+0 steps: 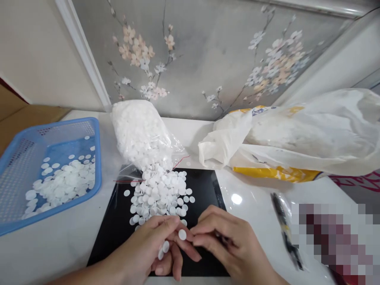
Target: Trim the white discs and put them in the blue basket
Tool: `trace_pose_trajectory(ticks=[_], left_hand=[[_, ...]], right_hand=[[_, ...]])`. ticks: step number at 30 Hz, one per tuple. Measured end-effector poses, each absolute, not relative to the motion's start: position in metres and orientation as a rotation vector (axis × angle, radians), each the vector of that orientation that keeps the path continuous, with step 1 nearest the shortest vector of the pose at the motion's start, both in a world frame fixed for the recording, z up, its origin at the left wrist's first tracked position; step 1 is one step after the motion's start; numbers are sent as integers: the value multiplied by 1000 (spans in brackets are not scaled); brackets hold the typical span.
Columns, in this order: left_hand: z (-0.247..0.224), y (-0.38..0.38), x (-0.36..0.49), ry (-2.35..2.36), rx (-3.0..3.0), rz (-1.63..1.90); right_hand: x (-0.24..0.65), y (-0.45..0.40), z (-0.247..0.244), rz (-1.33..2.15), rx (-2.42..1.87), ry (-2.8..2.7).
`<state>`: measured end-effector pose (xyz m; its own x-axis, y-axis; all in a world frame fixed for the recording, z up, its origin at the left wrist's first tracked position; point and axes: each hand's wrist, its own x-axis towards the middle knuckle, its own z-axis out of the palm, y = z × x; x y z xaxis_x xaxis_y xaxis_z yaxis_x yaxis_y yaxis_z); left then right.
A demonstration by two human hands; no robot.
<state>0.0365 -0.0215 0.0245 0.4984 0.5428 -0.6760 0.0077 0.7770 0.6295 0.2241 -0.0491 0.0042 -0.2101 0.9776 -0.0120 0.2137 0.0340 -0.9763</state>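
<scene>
My left hand (169, 241) is half curled, palm up, low over the black board (204, 190). It holds a few small white round discs (165, 246) among its fingers, and one more white disc (182, 234) lies against the fingers near the tips. My right hand (225, 237) touches the left fingers beside that disc, thumb and forefinger pinched together. What is in the pinch, if anything, is hidden. Just beyond my hands a loose pile of white discs (160, 190) spreads over the board, spilling from the mouth of a clear plastic bag (139, 130) full of them.
To the left stands a blue basket (96, 158) with many discs in it. A white and yellow plastic bag (285, 154) lies at the back right. Black pens in a clear wrapper (285, 229) are on the white table (249, 213) at the right. A flower-patterned panel (192, 59) rises behind.
</scene>
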Motion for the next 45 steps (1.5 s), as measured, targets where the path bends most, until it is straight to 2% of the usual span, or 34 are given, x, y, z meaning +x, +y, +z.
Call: trace_pose_trajectory(ticks=[2, 7, 9, 12, 13, 17, 18, 21, 23, 28, 35, 45], left_hand=[[22, -21, 37, 1024, 620, 363], [22, -22, 34, 1079, 603, 365], [23, -21, 33, 1072, 630, 368], [25, -19, 33, 1052, 704, 372], [26, -18, 32, 1057, 726, 381], [29, -16, 30, 1136, 792, 426], [29, -15, 29, 1148, 810, 435], [28, -15, 27, 1135, 829, 464], [27, -14, 27, 1124, 806, 487], [27, -11, 29, 1146, 735, 472], [19, -16, 30, 1065, 854, 524], [16, -20, 32, 1066, 947, 576]], right_hand=[[227, -43, 8, 1270, -1410, -1383], [233, -30, 12, 1801, -1407, -1093], [239, -28, 10, 1629, -1482, -1188], [248, -27, 8, 979, -1614, -1365], [250, -27, 7, 922, -1606, -1382], [248, -27, 7, 1401, -1438, -1408], [248, -26, 7, 1350, -1450, -1454], [249, -24, 5, 841, -1596, -1605], [249, -24, 3, 735, -1655, -1671], [246, -22, -7, 886, -1664, -1771], [255, -10, -14, 1090, -1673, -1464], [233, -22, -6, 930, -1615, -1652]])
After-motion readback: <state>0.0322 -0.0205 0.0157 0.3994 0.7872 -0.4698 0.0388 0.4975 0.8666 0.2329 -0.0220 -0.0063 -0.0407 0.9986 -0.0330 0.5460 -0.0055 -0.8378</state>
